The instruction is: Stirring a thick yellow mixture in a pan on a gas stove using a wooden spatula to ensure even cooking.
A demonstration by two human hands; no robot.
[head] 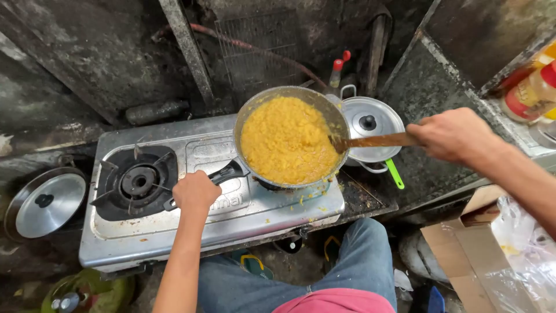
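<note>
left hand grips the pan handle; right hand grips the wooden spoon in yellow mash

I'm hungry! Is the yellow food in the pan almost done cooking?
It looks well along: the yellow mash is thick and fills the pan. Right now the left hand has a grip on the pan handle, while the right hand holds a wooden spatula dipped into the mash at the pan's edge. Left to do: the pan sits on the stove, nothing served. I cannot see a flame.
</note>
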